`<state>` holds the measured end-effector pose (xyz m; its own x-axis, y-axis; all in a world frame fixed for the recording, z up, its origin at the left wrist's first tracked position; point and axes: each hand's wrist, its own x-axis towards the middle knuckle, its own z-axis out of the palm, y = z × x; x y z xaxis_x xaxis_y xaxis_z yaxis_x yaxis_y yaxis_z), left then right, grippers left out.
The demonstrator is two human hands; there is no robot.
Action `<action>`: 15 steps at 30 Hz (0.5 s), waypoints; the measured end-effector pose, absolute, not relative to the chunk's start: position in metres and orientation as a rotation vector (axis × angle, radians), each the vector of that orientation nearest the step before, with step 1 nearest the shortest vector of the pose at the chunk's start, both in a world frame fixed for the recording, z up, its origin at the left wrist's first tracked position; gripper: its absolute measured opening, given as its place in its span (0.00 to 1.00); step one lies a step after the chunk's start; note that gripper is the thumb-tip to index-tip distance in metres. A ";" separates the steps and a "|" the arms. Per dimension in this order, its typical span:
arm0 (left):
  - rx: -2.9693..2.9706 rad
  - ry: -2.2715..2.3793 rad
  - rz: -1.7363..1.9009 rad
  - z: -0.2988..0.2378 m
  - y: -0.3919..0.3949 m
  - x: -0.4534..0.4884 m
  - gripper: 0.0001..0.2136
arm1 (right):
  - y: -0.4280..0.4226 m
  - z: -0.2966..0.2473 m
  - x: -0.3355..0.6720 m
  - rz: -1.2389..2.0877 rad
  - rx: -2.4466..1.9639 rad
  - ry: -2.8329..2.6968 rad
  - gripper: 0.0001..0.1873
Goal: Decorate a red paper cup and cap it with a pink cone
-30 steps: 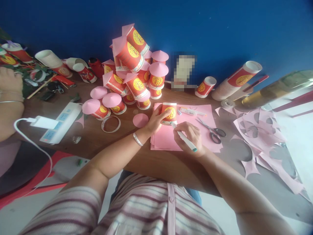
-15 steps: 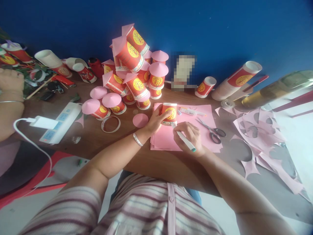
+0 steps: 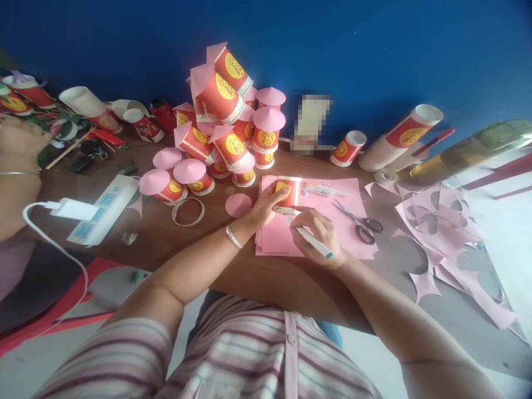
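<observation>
A red paper cup (image 3: 295, 193) with a yellow emblem is gripped in my left hand (image 3: 262, 208), thumb across its side. A pale seam strip shows on the cup's right side. My right hand (image 3: 322, 233) is closed around a white marker pen (image 3: 315, 242), its tip close to the cup's lower rim; whether it touches, I cannot tell. Beneath both hands lies a stack of pink paper (image 3: 282, 238). Scissors (image 3: 362, 227) and another white marker (image 3: 326, 190) rest on it. A pink paper disc (image 3: 238, 205) lies left of my left hand.
Several cups with pink cone tops (image 3: 235, 145) are piled at back left. Stacked cups (image 3: 409, 133) and a tape roll (image 3: 386, 176) stand right, near pink paper scraps (image 3: 440, 221). A power strip (image 3: 103, 210) lies left, near another person's arm (image 3: 19, 177).
The cup has turned in my left hand: its emblem has shifted left and the pale seam strip has come into sight. The marker's tip has moved slightly left. The other person's hand has shifted.
</observation>
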<state>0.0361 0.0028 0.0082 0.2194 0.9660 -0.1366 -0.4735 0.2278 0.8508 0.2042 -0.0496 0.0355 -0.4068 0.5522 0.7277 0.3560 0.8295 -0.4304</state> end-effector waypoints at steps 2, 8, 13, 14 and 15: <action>0.851 0.769 1.116 0.007 0.003 0.035 0.15 | -0.050 0.037 0.204 0.254 -0.674 -2.035 0.10; 0.869 0.765 1.122 0.005 0.003 0.034 0.13 | -0.050 0.038 0.209 0.267 -0.786 -1.986 0.07; 0.860 0.750 1.134 0.005 0.002 0.034 0.13 | -0.051 0.037 0.209 0.260 -0.876 -1.961 0.06; 0.859 0.756 1.138 0.006 0.002 0.034 0.12 | -0.051 0.037 0.208 0.262 -0.876 -1.958 0.06; 0.859 0.758 1.144 0.006 0.002 0.034 0.13 | -0.051 0.038 0.208 0.266 -0.868 -1.960 0.06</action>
